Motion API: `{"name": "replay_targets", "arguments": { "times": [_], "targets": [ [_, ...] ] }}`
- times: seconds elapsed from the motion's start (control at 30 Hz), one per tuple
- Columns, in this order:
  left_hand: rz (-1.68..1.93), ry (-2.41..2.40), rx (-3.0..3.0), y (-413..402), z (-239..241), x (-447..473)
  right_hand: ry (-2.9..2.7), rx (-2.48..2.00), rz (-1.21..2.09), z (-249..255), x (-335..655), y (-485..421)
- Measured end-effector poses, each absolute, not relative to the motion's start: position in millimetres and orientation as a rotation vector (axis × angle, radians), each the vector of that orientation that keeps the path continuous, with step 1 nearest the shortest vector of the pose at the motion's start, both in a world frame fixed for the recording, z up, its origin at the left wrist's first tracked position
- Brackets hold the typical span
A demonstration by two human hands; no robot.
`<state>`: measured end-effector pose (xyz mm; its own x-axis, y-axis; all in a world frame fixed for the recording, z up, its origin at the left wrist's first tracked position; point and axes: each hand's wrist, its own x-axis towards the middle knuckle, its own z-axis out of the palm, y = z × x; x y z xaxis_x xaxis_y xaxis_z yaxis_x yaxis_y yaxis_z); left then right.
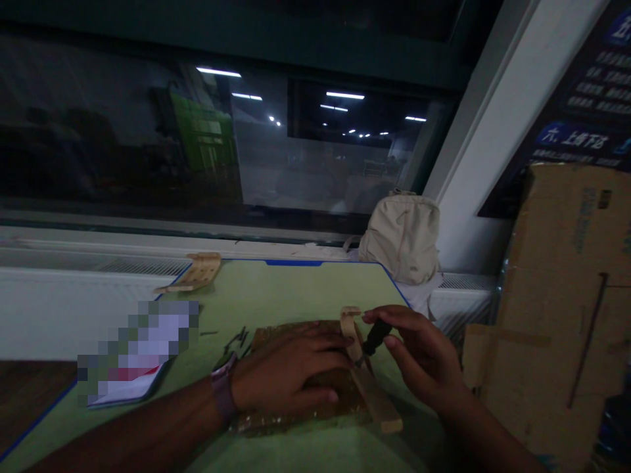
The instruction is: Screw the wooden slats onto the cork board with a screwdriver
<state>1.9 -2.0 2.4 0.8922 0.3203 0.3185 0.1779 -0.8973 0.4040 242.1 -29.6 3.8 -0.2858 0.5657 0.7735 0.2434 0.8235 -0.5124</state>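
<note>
1. Left hand [290, 368]: lies palm down over brown sheet [296, 420], fingers straight and slightly spread, closed around nothing; meets wooden strip [379, 397] at fingertips. Probably steadies strip by pressure. Wears wristband [223, 387].
2. Right hand [426, 368]: pinches dark tool [378, 334] narrowly between thumb and fingers. Angles lower end down toward strip; likely gripped by handle for control.
3. Wooden strip: rests aslant along right side of brown sheet, between both hands, curled end away, plain end near. Perhaps cushioned to spare tabletop [296, 282].
4. Tool tip: too dark to make out; contact with strip unconfirmed. Sheet middle: largely hidden under left hand.
5. Left of sheet: small dark pieces [236, 339], possibly screws, too blurred to identify. Probably placed within reach.
6. Farther left: flat item [138, 391], mostly pixelated, unreadable.
7. Far left corner: 2nd wooden piece [200, 270], curved, with holes; crosses blue-rimmed edge. Likely set aside for room.
8. Beyond: pale backpack [404, 236] behind right corner; cardboard [552, 256] and poster [582, 118] cut off at right; window [305, 177] with ceiling lights among murky shapes.
</note>
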Motion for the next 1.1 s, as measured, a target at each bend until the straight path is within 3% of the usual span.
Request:
{"name": "replay_targets", "arguments": {
  "times": [0.13,0.33,0.6,1.1],
  "targets": [
    [0.512,0.398,2.690,-2,2,2,-1.736,-0.617,0.414,0,240,-26],
    [0.511,0.399,2.689,-3,4,2,-1.840,-0.566,0.174,-3,247,-23],
    [0.446,0.440,2.682,-5,7,1,-1.930,-0.580,0.286,5,242,-31],
    [0.467,0.440,2.681,-4,6,2,-1.783,-0.612,0.210,-10,246,-27]
  ]
}}
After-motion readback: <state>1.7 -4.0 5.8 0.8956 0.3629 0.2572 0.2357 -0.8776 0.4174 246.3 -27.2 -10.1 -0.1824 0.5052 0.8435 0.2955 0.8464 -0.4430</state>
